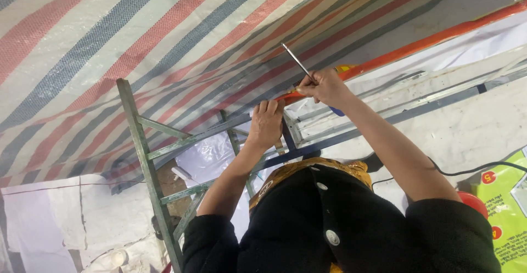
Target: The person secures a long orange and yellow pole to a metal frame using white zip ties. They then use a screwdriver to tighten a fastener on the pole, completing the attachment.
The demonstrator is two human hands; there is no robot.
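We judge a fastening step under way: our right hand [324, 86] grips a thin metal rod [296, 62] against the orange pole [439, 34], our left hand [266, 124] flat, fingers extended, on the green metal frame [144, 158]; steadiness needed next.

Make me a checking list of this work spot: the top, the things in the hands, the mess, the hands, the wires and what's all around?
Surface: green metal frame of bars, no flat top seen.
Job's things: thin silver metal rod tool against a long orange pole.
Clutter: yellow-green printed bag, white sheeting.
Hands: right hand has its fingers closed on the rod tool; left hand rests flat on the frame.
Cables: one black cable near the bag.
Surroundings: red, blue and white striped tarpaulin.
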